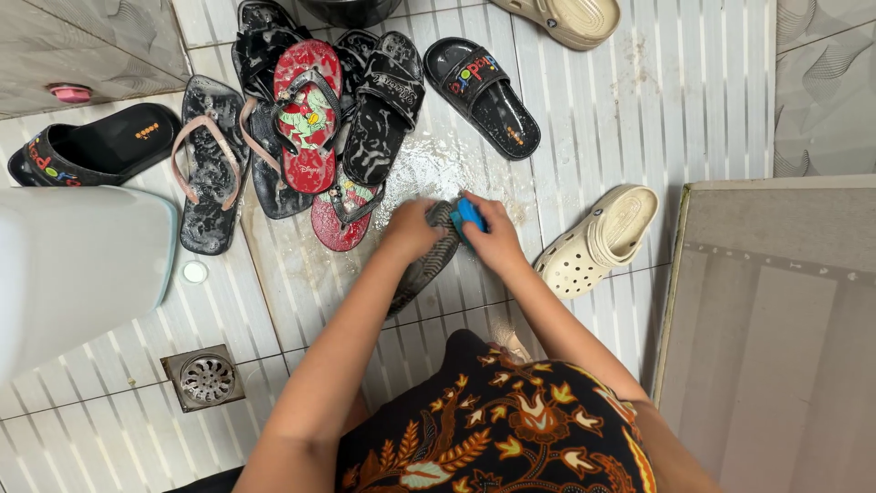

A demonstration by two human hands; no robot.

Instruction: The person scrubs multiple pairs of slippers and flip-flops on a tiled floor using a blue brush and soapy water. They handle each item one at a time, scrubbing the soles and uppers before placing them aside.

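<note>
My left hand (pixel 412 230) grips the upper end of a dark slipper (pixel 425 263) that lies sole-up on the wet tiled floor (pixel 584 119). Over the same end of the slipper, my right hand (pixel 493 239) holds a small blue brush (pixel 469 216) pressed against the sole. Soap foam spreads on the tiles just beyond both hands.
A pile of soapy flip-flops (pixel 308 114) lies beyond the hands, with a black slide (pixel 484 95) to its right and another (pixel 91 146) at far left. A cream clog (pixel 598 242) sits right of my right hand. A floor drain (pixel 205 377), a white container (pixel 73 265) and a raised slab (pixel 776 319) flank me.
</note>
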